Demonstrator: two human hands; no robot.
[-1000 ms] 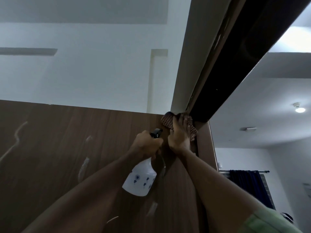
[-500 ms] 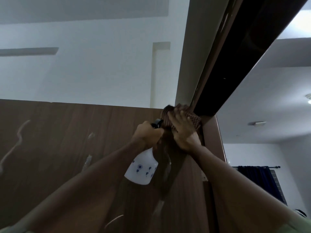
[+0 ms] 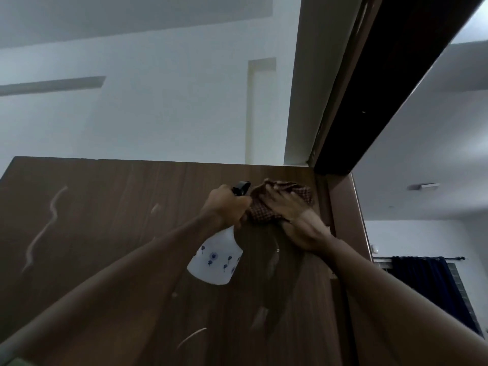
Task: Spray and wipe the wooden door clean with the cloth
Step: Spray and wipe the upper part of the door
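Door [image 3: 105, 233] fills the lower left, top edge free w/ wall above. One cloth [image 3: 266, 207] pressed flat near its top right corner by right hand [image 3: 293, 215], just below the frame [image 3: 396, 88]. Left hand [image 3: 224, 207] grips one spray bottle [image 3: 216, 260] beside it.

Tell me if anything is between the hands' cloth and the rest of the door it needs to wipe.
Nothing visible blocks it. The right hand presses the checked cloth flat against the wooden door near its top corner. The left hand holds the spray bottle just beside it, which could get in the way of a leftward sweep.
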